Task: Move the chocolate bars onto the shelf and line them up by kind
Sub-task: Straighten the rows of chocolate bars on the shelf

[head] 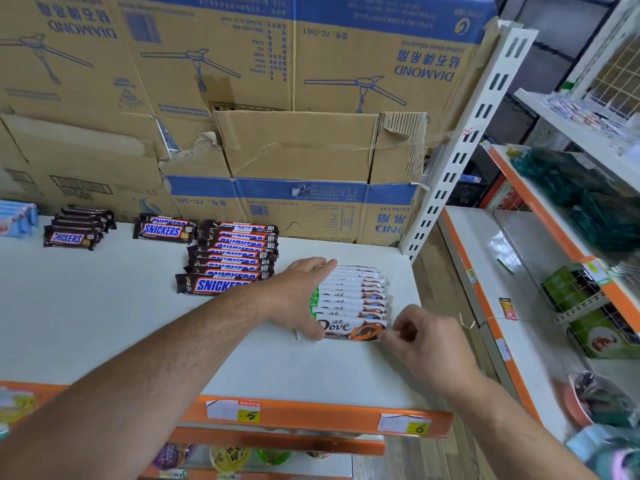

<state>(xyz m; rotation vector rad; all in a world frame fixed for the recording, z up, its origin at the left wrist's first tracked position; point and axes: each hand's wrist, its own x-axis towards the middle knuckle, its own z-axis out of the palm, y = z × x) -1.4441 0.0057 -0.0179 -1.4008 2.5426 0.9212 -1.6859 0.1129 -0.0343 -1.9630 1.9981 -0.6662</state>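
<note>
On the white shelf [138,323], towards its right end, we see the Dove bars [353,292] lying in one overlapping row that runs from the back to the front. The left hand [298,296] rests against the left ends of this row, its fingers stretched out along the wrappers and its thumb down by the near corner. The right hand [427,337] has its fingers curled, and its fingertips pinch the right end of the front Dove bar [349,329], which lies flat at the near end of the row with its name facing up.

Just left of the left hand we find a long overlapping row of Snickers bars [232,261], apart from the Dove row. Further left and nearer the back sit a small Snickers stack [164,230] and, well apart from it, another Snickers row [74,230]. At the far left edge we make out some pale blue packets [17,220]. Cardboard boxes [294,147] stand along the back of the shelf, and price tags [249,410] hang on its orange front edge.
</note>
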